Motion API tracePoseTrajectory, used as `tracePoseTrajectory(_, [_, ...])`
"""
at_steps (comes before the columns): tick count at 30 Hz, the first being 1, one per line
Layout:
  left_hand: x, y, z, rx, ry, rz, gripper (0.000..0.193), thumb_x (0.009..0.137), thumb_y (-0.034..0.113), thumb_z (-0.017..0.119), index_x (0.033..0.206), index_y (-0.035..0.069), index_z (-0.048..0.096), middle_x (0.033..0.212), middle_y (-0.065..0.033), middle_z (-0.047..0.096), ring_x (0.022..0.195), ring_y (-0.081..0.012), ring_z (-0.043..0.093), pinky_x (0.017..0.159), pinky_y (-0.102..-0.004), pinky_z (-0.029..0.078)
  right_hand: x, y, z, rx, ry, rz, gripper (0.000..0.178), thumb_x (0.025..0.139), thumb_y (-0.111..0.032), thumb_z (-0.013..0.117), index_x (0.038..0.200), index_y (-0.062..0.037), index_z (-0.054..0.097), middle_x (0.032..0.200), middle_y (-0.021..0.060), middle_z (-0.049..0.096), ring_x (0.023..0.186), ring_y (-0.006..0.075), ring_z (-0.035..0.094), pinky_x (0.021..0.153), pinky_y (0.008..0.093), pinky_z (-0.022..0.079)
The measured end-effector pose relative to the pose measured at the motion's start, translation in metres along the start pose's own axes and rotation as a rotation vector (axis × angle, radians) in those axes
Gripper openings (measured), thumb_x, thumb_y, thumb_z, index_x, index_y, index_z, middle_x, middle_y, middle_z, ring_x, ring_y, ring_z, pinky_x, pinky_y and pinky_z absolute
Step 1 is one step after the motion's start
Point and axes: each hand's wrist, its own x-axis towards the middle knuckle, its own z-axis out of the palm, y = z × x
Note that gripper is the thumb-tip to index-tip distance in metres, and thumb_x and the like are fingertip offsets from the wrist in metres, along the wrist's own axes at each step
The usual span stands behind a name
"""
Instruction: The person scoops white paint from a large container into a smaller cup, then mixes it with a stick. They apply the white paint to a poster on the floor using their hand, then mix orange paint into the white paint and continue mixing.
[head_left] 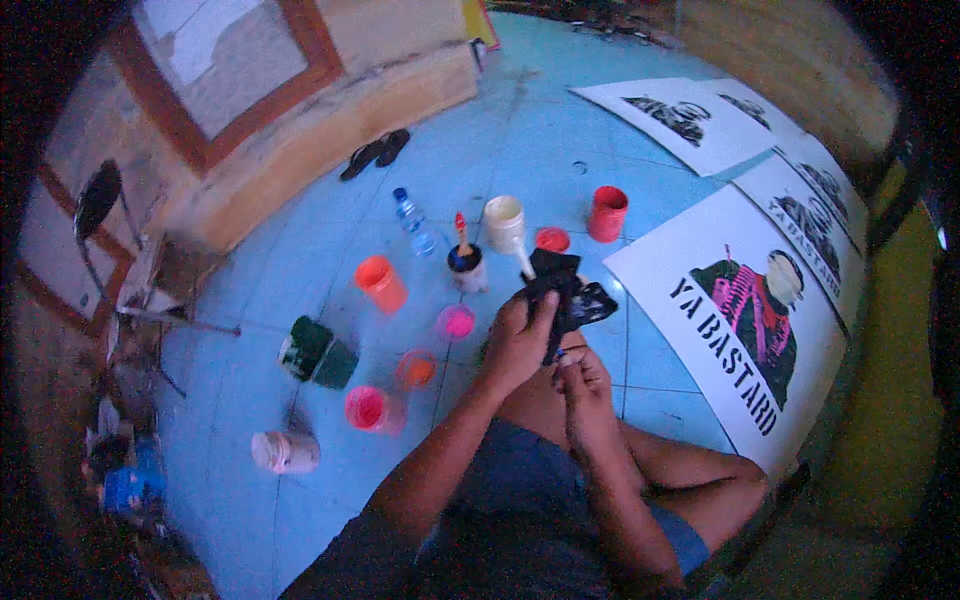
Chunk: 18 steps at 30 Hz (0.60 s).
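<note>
A dark shirt (352,556) (short-sleeved) and blue shorts (688,546).

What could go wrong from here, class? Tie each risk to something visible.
The pink pot nearest the left hand, which holds a black item, might be knocked if that arm swings out. The brush standing in its pot could tip it if bumped. The right knee, close to the nearest print, might crease or smudge it.

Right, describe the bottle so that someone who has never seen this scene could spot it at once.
On the blue floor, find the black sandals. Between them and the red-topped brush is the bottle. Unlike the tubs nearby, it is slim and clear, with a blue cap.
</note>
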Motion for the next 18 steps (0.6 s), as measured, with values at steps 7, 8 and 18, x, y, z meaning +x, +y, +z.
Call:
tracePoseTrajectory(7, [-0.013,0.006,-0.001,-0.104,-0.025,-0.069,0.034,0.1,0.03,0.047,0.103,0.0,0.062,0.085,-0.0186,0.065,0.075,-0.0337,0.062,0.069,-0.0419,0.047,-0.012,-0.014,0.002,0.314,0.062,0.176,0.013,0.096,-0.018,0.056,0.086,-0.0098,0.056,0.076,-0.0019,0.052,0.069,0.008,0.044,0.065,0.0247,0.034])
tracePoseTrajectory(8, [-0.014,0.004,-0.003,-0.041,0.011,-0.03,0.034,0.1,0.031,0.047,0.102,0.0,0.062,0.085,-0.0185,0.065,0.074,-0.0338,0.062,0.068,-0.042,0.047,-0.014,-0.018,0.003,0.275,0.05,0.178,0.013,0.096,-0.019,0.056,0.086,-0.0096,0.056,0.076,-0.0019,0.052,0.069,0.008,0.044,0.065,0.0249,0.034])
tracePoseTrajectory(18, [-0.012,-0.007,-0.003,-0.167,0.102,-0.064,0.036,0.099,0.033,0.048,0.099,-0.001,0.062,0.076,-0.0111,0.063,0.068,-0.0219,0.059,0.064,-0.0381,0.046,-0.015,0.004,-0.009,-0.026,0.027,-0.011,0.016,0.097,-0.016,0.055,0.085,-0.0056,0.055,0.073,-0.0015,0.051,0.067,0.0075,0.044,0.062,0.0248,0.034])
